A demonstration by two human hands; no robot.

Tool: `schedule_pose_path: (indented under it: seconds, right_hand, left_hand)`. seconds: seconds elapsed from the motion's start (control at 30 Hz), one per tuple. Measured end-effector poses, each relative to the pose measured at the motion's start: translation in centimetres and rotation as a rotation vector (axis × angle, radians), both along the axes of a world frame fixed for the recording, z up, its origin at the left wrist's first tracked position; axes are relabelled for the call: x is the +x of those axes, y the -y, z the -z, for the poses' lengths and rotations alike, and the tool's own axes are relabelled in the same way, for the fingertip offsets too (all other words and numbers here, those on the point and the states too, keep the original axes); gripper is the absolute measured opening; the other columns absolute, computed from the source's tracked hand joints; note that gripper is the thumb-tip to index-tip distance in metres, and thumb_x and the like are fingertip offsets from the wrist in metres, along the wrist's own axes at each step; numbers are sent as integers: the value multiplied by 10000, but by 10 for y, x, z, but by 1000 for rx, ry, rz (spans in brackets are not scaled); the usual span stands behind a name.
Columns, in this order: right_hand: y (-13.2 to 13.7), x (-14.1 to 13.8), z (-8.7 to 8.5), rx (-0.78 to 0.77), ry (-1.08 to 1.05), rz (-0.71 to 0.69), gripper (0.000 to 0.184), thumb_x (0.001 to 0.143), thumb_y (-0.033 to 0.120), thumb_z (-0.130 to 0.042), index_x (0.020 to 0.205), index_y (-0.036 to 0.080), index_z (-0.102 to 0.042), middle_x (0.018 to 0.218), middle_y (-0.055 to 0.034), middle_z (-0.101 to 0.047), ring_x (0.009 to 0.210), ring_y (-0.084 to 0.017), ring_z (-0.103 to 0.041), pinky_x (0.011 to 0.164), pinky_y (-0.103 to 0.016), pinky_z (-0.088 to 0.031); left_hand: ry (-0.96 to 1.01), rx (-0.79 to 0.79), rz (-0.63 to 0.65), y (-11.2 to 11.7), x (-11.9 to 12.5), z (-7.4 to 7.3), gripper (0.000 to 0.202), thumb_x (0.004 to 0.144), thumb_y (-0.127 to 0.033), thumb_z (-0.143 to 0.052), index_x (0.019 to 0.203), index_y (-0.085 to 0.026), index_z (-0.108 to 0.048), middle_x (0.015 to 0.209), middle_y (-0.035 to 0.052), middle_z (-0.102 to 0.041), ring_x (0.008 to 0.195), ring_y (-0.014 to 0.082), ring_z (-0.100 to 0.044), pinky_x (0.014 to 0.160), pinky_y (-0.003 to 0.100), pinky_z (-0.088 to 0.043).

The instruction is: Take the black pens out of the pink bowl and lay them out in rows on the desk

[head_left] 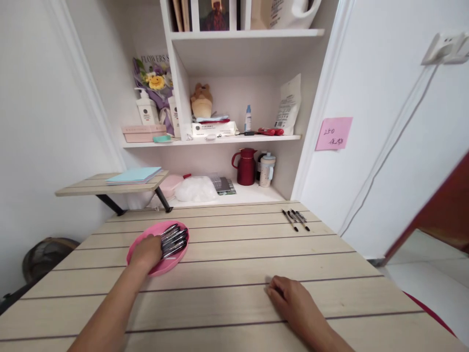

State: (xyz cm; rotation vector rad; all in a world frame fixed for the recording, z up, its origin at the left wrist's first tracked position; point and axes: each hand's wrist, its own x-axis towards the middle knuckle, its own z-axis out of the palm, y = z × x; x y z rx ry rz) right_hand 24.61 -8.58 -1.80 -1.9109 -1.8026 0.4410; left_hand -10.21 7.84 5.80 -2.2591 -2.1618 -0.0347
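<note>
My left hand (147, 253) reaches into a pink plate (172, 264) on the wooden table (234, 264), its fingers closed around a bunch of several dark pens (174, 240) lying in the plate. My right hand (289, 295) rests on the tabletop nearer to me, fingers curled loosely with nothing visible in them. A few more pens (296, 219) lie loose on the table at the far right, well away from both hands.
Behind the table are white shelves with a red jug (245, 166), a mug (267, 169), bottles, a plush toy (201, 100) and packets. A small raised shelf (110, 186) holding a blue folder stands at the far left. A pink note (333, 133) hangs on the right wall.
</note>
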Motion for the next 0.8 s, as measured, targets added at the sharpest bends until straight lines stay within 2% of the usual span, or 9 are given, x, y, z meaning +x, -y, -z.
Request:
schedule_pose_path:
  seconds: [0.1, 0.2, 0.37, 0.47, 0.53, 0.57, 0.63, 0.7, 0.8]
  right_hand:
    - [-2, -1, 1, -3, 14, 23, 199, 769, 306, -403, 613, 217, -490, 600, 0, -590, 593, -150, -537, 554, -240, -307]
    - [-2, -1, -1, -8, 17, 16, 202, 768, 310, -404, 601, 217, -471, 583, 9, -573, 573, -143, -523, 541, -238, -298]
    - [-2, 3, -1, -14, -36, -25, 206, 754, 312, -417, 581, 210, -461, 569, 13, -558, 562, -137, -503, 533, -236, -305]
    - [-10, 6, 2, -10, -144, -69, 230, 739, 315, -433, 540, 201, -450, 530, 19, -526, 543, -128, -478, 516, -234, -302]
    - [-21, 3, 1, -2, -279, -73, 260, 735, 340, -448, 519, 195, -445, 492, 25, -493, 509, -120, -451, 496, -235, -296]
    - [-27, -1, -2, -4, -374, -71, 276, 737, 363, -456, 521, 191, -454, 480, 27, -484, 491, -115, -440, 487, -235, -297]
    - [-40, -12, -11, -5, -620, -65, 297, 747, 424, -463, 588, 180, -517, 504, 20, -512, 483, -110, -448, 485, -235, -319]
    - [-54, -26, -24, 30, -923, -70, 339, 762, 486, -452, 763, 172, -581, 628, -11, -589, 564, -123, -512, 523, -238, -373]
    - [-71, -43, -37, 111, -1369, -53, 414, 767, 536, -440, 965, 189, -550, 812, -45, -627, 719, -148, -574, 611, -261, -445]
  left_hand:
    - [-17, 32, 24, -1, -6, 6, 228, 736, -126, -400, 819, -124, -612, 906, 156, -614, 804, 222, -571, 663, 286, -363]
    - [-6, 52, 35, -1, -7, 5, 201, 720, -137, -425, 808, -148, -606, 908, 137, -620, 816, 217, -567, 649, 275, -353]
    - [35, 53, 7, -3, -18, -7, 156, 687, -151, -460, 762, -179, -593, 841, 92, -647, 782, 211, -573, 609, 259, -338]
    - [110, 119, -18, 3, -10, -18, 140, 718, -190, -436, 752, -175, -571, 820, 94, -641, 780, 220, -571, 614, 270, -341]
    - [349, 158, -6, 14, 13, -22, 137, 741, -238, -428, 766, -172, -546, 775, 83, -626, 732, 212, -574, 608, 276, -351]
    - [556, 99, 35, 22, 31, -21, 137, 748, -251, -426, 792, -176, -533, 742, 61, -615, 673, 189, -574, 588, 268, -358]
    - [1037, -180, 110, 40, 72, -14, 152, 747, -270, -435, 861, -189, -491, 636, 7, -574, 530, 142, -549, 522, 246, -364]
    - [1420, -504, 211, 59, 114, 1, 205, 706, -309, -513, 870, -195, -466, 599, -26, -545, 453, 108, -517, 475, 222, -354]
    - [1713, -826, 251, 81, 163, 24, 266, 644, -333, -603, 808, -185, -455, 601, -32, -544, 419, 83, -498, 443, 202, -338]
